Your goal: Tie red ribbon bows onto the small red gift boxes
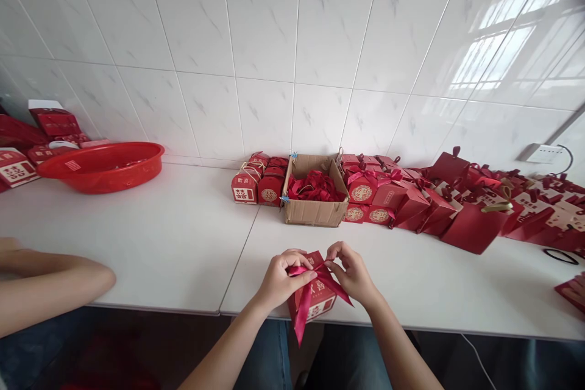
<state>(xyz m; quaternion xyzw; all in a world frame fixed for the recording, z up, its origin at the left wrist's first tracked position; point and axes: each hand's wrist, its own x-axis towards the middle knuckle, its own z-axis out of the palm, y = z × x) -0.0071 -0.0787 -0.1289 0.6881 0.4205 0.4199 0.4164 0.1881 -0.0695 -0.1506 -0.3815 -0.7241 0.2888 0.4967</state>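
Observation:
A red gift box point(320, 301) with pale lettering rests at the front edge of the white table, tilted toward me. Across its top runs a dark pink ribbon point(301, 314), its tails hanging down the front and to the right. My left hand point(284, 277) pinches the ribbon at the left of the box top, thumb pressed near the middle. My right hand point(351, 271) pinches the ribbon between thumb and fingertips at the right of the knot area. The exact form of the knot is partly covered by my fingers.
Behind the box stands an open cardboard box point(315, 213) of red ribbons point(315, 186). Finished-looking red boxes point(245, 186) sit left of it; many red gift boxes point(402, 201) line the right. A red basin point(109, 180) and another person's arm point(55, 277) are at left.

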